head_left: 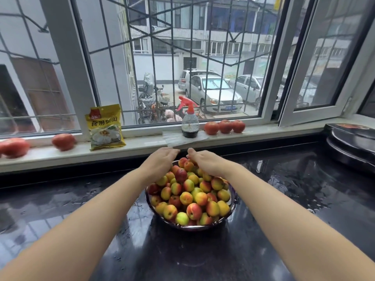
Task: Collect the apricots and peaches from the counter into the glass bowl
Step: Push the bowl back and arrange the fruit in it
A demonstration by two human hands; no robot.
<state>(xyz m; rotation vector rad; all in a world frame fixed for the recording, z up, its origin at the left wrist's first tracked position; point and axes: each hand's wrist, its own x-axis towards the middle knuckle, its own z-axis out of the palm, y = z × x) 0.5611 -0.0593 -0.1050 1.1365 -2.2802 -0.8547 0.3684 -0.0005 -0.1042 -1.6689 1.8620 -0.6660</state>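
Note:
A glass bowl (233,207) stands on the wet black counter (288,201), heaped with several small yellow-red apricots and peaches (193,210). Both of my hands lie palm down over the far side of the heap. My left hand (160,161) rests on the fruit with its fingers stretched toward the right. My right hand (205,162) covers the top fruits with its fingers bent down; what is under them is hidden. The fingertips of the two hands nearly meet above the bowl's far rim.
On the white windowsill behind stand three red round fruits (224,126), two more at the left (63,141), a yellow food packet (105,127) and a spray bottle (189,122). A black appliance (351,142) sits at the counter's right.

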